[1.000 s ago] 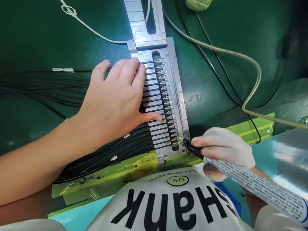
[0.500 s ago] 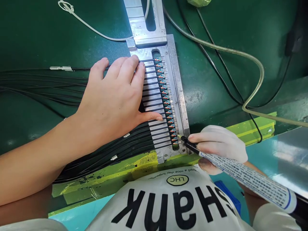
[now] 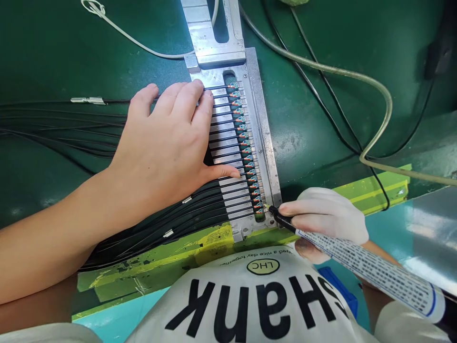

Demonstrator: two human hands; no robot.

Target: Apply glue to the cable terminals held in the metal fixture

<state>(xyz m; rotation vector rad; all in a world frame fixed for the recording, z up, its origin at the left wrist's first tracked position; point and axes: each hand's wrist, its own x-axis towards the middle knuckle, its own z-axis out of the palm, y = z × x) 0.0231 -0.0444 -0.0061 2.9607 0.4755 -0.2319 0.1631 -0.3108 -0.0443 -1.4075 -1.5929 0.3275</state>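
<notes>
A metal fixture holds a row of black cables, their ends carrying small connectors with orange and blue-green parts. My left hand lies over the cables, fingers apart and thumb stretched along the lower ones. In a white glove or finger covers, my right hand grips a marker pen with a white printed barrel. The pen's pale tip is at the connectors near the fixture's lower end; whether it touches one I cannot tell.
A metal plate with a slot stands at the fixture's top. Grey tubing and black cords cross the green mat on the right. Yellow-green tape runs along the table's front edge. A white cord lies upper left.
The pen tip and my right hand have shifted very slightly downward relative to the fixture. My left hand stays in place on the cables; the whole view has moved a little.
</notes>
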